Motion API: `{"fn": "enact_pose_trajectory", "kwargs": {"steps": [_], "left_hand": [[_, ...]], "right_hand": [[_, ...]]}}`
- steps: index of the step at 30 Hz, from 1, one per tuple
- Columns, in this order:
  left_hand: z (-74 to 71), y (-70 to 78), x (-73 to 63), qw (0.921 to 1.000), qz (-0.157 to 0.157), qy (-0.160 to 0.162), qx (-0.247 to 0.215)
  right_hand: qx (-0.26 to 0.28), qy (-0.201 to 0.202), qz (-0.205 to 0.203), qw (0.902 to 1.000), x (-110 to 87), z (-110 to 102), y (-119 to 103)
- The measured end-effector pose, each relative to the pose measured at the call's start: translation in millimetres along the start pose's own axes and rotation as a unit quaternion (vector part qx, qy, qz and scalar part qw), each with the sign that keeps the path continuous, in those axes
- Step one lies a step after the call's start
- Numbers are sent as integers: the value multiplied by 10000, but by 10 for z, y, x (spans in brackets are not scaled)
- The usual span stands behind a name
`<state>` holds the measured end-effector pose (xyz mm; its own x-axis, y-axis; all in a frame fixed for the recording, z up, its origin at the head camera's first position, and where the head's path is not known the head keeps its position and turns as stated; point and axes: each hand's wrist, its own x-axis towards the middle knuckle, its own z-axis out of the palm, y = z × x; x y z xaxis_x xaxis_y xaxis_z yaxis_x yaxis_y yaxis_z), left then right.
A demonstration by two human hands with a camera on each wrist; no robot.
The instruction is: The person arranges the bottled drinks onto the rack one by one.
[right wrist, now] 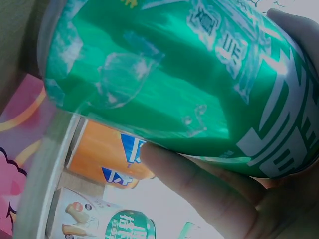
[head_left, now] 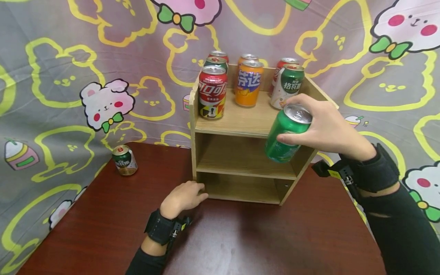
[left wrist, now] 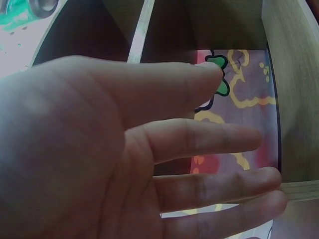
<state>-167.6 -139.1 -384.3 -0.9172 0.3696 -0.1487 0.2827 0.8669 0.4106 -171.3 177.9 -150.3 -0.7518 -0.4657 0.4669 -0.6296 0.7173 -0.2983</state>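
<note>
My right hand [head_left: 317,128] grips a green soda can [head_left: 287,131] near its top, thumb in front, and the can tilts before the shelf's right side. In the right wrist view the green can [right wrist: 164,84] fills most of the picture. My left hand [head_left: 183,196] has its fingertips at the lower left edge of the wooden shelf [head_left: 237,170]. The left wrist view shows that hand [left wrist: 149,144] with fingers extended and nothing held. On the top board stand a red cola can [head_left: 212,93], an orange soda can [head_left: 249,84] and a white-and-green can [head_left: 288,86], with others behind.
Another green-and-white can [head_left: 125,160] stands on the dark red table [head_left: 86,217] at the far left. Raised side panels flank the top board. A patterned cloth [head_left: 144,57] hangs behind the shelf and along both sides.
</note>
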Motion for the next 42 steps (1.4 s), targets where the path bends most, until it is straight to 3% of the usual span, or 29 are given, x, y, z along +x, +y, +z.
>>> {"fn": "enact_pose_trajectory", "kwargs": {"steps": [8,17,27,42], "left_hand": [[-1,10,8,10000,29,-31,18],[-5,17,9,10000,26,-11,-2],[14,35,10,9999,121,8,11],[14,26,-6,9998,131,74,97]], "right_hand": [[170,-102,361,9992,173,-30,-99],[-18,-102,771,9970,343,-31,-228],[154,-220,683,9973,548,99,-167],[-270,-445,664,9964,698,175,-155]]}}
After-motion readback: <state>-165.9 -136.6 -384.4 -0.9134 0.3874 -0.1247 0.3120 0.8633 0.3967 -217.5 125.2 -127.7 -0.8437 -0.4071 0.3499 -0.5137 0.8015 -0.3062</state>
